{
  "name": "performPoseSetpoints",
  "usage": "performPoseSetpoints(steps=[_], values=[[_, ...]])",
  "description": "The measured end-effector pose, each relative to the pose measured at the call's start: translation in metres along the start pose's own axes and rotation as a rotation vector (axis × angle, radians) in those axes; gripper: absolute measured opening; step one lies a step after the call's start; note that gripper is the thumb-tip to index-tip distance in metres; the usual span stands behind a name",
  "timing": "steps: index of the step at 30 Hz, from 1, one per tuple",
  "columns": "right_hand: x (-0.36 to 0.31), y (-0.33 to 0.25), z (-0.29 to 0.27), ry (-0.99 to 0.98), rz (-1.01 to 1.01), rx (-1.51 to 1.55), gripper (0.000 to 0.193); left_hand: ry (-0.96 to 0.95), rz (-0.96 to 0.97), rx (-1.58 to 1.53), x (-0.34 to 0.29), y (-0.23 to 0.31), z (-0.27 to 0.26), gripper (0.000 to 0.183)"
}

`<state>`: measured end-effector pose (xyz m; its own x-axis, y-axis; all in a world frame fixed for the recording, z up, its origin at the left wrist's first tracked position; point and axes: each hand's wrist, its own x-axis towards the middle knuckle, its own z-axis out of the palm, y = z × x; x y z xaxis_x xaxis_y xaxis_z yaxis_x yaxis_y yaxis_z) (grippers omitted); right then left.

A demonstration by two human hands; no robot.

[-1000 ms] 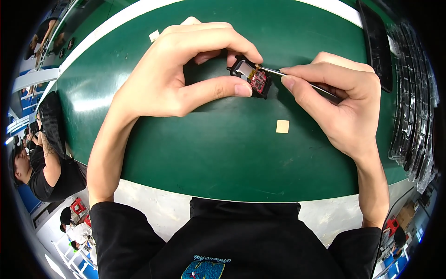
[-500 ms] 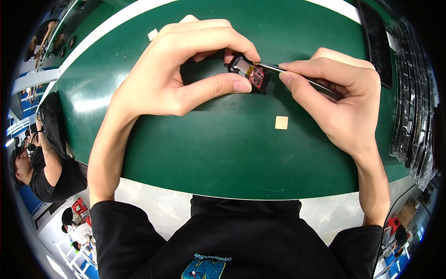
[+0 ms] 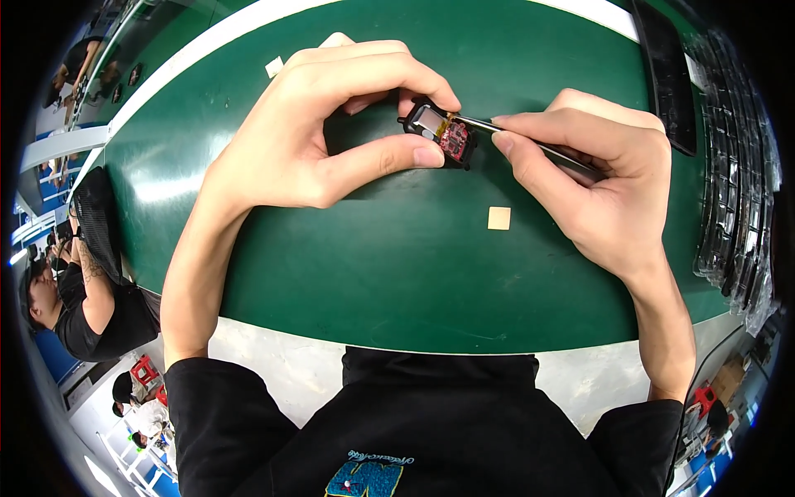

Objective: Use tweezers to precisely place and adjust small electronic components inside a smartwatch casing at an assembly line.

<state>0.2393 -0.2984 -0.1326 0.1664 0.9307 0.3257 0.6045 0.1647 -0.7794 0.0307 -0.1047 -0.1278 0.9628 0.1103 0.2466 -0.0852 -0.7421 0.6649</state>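
On my green table [image 3: 373, 282] I note two pale squares [image 3: 498, 219], well apart; at right, plastic trays [image 3: 733, 190]. To my left: a co-worker [image 3: 95, 302], a red stool [image 3: 143, 369].

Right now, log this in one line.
left hand: holds black device; right hand: holds metal tool; tool tip: at device edge

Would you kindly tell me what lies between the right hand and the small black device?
The head view shows a slim metal tool there, reaching from the right hand to the edge of the black device.
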Motion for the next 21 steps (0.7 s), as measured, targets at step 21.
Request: performPoseSetpoints(steps=[21], values=[[-0.0015,-0.0005,-0.0001,0.010,-0.074,-0.021,0.018,-0.006,-0.009,-0.023,-0.0035,-0.0023,-0.0007,0.050]])
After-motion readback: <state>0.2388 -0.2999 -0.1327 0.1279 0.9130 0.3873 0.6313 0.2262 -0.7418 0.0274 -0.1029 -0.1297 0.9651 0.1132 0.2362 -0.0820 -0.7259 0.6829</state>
